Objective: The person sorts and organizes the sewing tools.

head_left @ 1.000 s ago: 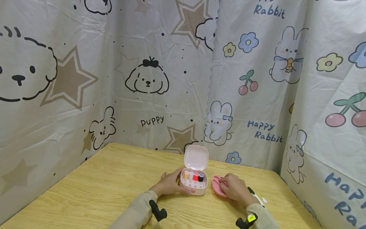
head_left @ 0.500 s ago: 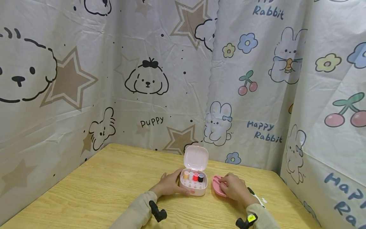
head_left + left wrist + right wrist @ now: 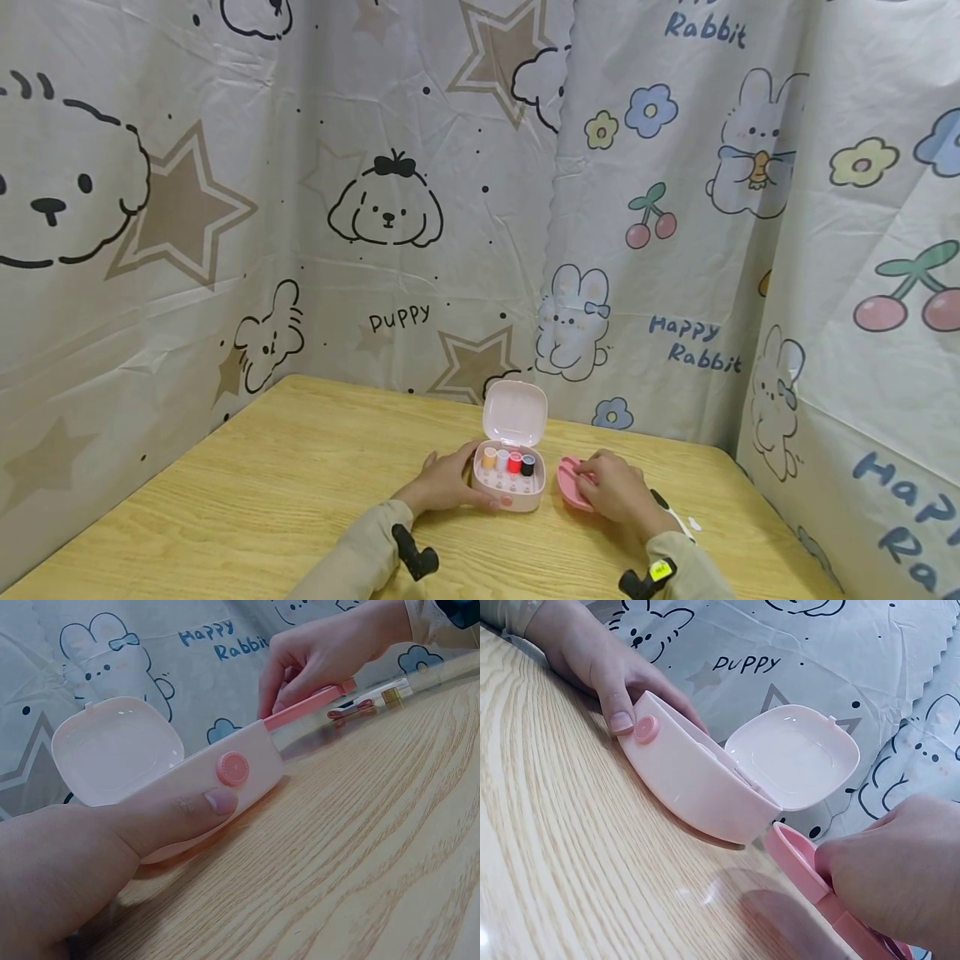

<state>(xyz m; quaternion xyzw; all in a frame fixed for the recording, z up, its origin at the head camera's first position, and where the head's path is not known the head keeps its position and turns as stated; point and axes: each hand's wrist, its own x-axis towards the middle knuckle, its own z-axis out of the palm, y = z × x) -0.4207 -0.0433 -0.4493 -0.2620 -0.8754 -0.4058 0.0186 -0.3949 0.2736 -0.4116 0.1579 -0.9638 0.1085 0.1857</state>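
Note:
A pale pink sewing box [image 3: 531, 502] stands on the table with its lid [image 3: 516, 413] raised. Several thread spools [image 3: 514, 463], orange, white, red and black, sit in a row inside. My left hand [image 3: 444, 483] grips the box's left side, its thumb on the front beside the round pink button [image 3: 232, 769] and its other fingers partly hidden behind the wall. Just right of the box, my right hand [image 3: 618, 497] pinches a darker pink tray [image 3: 570, 487] by its inner part. The fingertips are partly hidden, and in the right wrist view the tray [image 3: 799, 859] looks tilted.
Near the right wrist lie a slim black-and-white item [image 3: 680, 518] and a small white piece [image 3: 694, 524]. The wooden table [image 3: 300, 467] meets printed curtains [image 3: 420, 283] at the back and sides.
The pink tray and my right hand have shifted up very slightly. My left hand and the box stay in place.

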